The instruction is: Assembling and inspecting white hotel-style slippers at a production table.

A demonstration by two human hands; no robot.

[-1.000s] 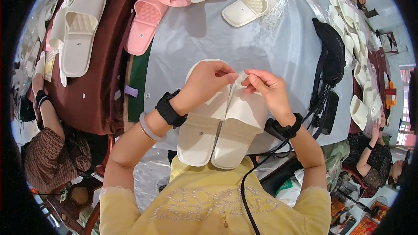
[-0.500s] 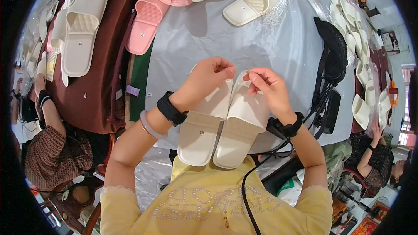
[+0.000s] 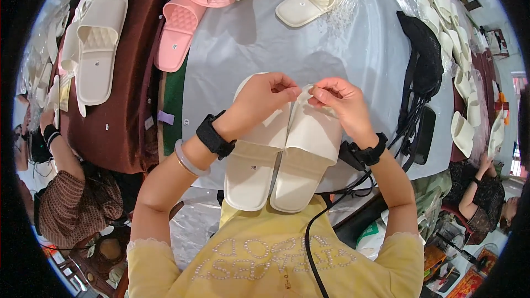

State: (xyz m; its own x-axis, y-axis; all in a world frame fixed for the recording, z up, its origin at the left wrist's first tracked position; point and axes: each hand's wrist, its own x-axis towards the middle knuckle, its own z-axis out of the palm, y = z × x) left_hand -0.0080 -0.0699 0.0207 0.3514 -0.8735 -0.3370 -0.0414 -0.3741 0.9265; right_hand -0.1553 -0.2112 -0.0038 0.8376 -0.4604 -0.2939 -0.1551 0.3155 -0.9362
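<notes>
A pair of cream slide sandals lies side by side in front of me, heels toward my body. The left slide [image 3: 251, 179] carries a small round sticker on its heel, while the right slide [image 3: 298, 185] shows a bare heel. Over their toe ends, my left hand [image 3: 259, 102] has thumb and index finger pinched together. My right hand [image 3: 348, 107] pinches just beside it, above the right slide's toe, the fingertips of both hands nearly meeting. Whatever sits between the fingers is too small to make out. My left hand covers part of the left slide's strap.
Pink slides [image 3: 179, 27] and a cream slide [image 3: 312, 1] lie at the far side of the grey table cover [image 3: 353, 49]. A black pouch with cables [image 3: 422, 58] is to the right. More slides [image 3: 102, 49] rest on brown cloth, left. Co-workers sit on both sides.
My right fingertips have come closer to the left ones and curled in more. The view has shifted slightly. Both slides stay where they were.
</notes>
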